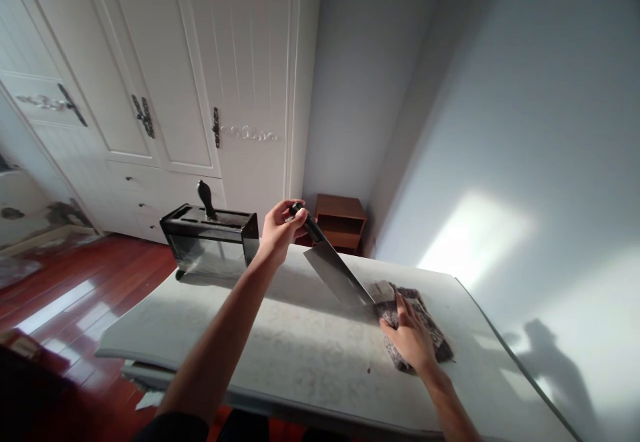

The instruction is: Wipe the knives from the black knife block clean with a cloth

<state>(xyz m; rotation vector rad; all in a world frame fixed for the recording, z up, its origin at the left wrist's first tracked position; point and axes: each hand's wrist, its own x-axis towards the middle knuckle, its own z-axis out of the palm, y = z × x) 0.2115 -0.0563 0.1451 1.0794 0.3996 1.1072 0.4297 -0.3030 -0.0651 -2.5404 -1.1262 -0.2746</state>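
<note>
My left hand [283, 225] is closed around the black handle of a cleaver [336, 272]. Its broad metal blade slants down to the right above the white table [280, 342]. The blade's far end reaches the edge of a dark, mottled cloth [393, 355] with pale patches, which lies bunched on the table. On top of that cloth rests my right hand [411, 337], fingers stretched out and thumb spread to the side. Whether the blade touches the cloth or just overlaps it in view, I cannot tell.
A black-framed knife block [213, 245] with clear sides stands at the table's back left, one black handle [205, 199] sticking up from it. Behind the table are a small brown cabinet [341, 207] and a white wardrobe [250, 62]. A wall [550, 162] borders the right side.
</note>
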